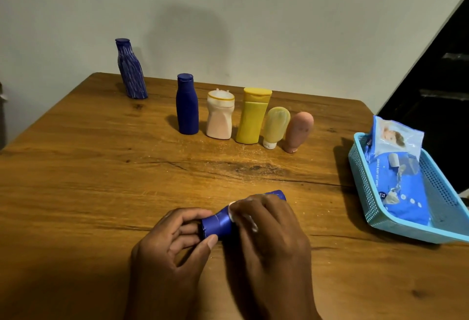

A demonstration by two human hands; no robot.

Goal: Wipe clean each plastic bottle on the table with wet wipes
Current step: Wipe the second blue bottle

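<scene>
1. left hand point(175, 238) grip: fingers and thumb curled round the cap end of a blue bottle point(218, 223), which is lying on its side, near the front edge of the worktop point(101, 167).
2. right hand point(269, 228) grip: closed over the bottle's body, pressing a white wet wipe point(232, 211) against it. only bits of the wipe show at the fingers.
3. far end of the bottle pokes out past the right hand, pointing up-right. can't tell whether the bottle touches the worktop or is held just above it.
4. row of upright bottles mid-worktop, left to right: dark blue bottle point(187, 106), pinkish-white bottle point(219, 116) with open top, yellow bottle point(252, 116), pale yellow tube point(275, 126) standing on its white cap, pink tube point(298, 131) standing cap down. all close beside each other; tubes lean slightly.
5. striped blue bottle point(130, 68) stands alone at the back-left, well apart from the row, near the wall point(253, 15).
6. light blue basket point(365, 187) at the right edge of the worktop holds a blue wet wipes pack point(401, 185), one end propped on the basket's far rim.
7. small crumbs or dust scattered on the worktop between the row and the hands.
</scene>
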